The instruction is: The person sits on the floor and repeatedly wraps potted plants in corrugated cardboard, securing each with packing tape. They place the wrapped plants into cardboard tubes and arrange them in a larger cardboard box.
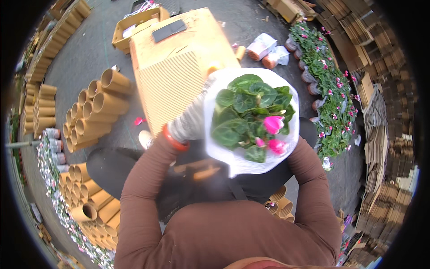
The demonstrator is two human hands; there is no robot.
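Observation:
A cyclamen plant (248, 114) with round green leaves and pink flowers is held up before me, wrapped in a white translucent sleeve (215, 161). My left hand (210, 84), in a grey glove with a red band at the wrist, reaches to the sleeve's left side; its fingers are mostly hidden behind the wrap. My right hand is out of view behind the plant, with only the forearm showing. Beyond the plant, a sheet of corrugated cardboard (171, 87) lies on a wooden board (205, 37), and a black phone (169, 30) rests near the board's far edge.
Stacked cardboard tubes (97, 107) stand on the floor at left, with more tubes (97, 201) at lower left. An open cardboard box (122, 30) is beyond the board. Two wrapped pots (262, 47) lie at right, near rows of potted cyclamens (326, 90) and stacked flat cardboard (376, 144).

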